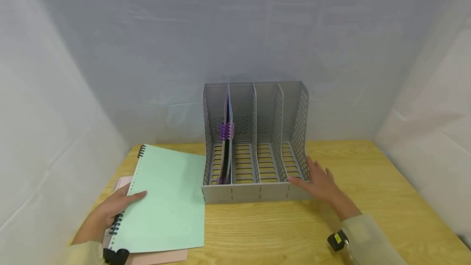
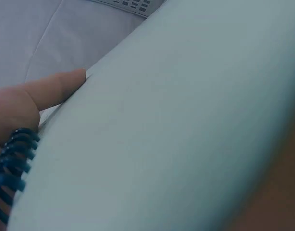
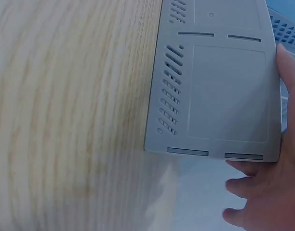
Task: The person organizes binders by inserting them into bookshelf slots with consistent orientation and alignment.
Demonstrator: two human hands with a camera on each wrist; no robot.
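My left hand grips a mint-green spiral notebook by its bound edge, thumb on top of the cover and the other fingers hidden beneath. The notebook is tilted, its right edge beside a grey file organizer. Black coils run along its left side; in the left wrist view the cover fills most of the picture. At the organizer's front right corner, my right hand holds on, thumb over the front rim and fingers along the outer side wall.
Slim notebooks with purple binding rings stand upright toward the organizer's left. Under the green notebook, a pale pink notebook shows at the bottom and left. White sheeting encloses the wooden table at the back and sides.
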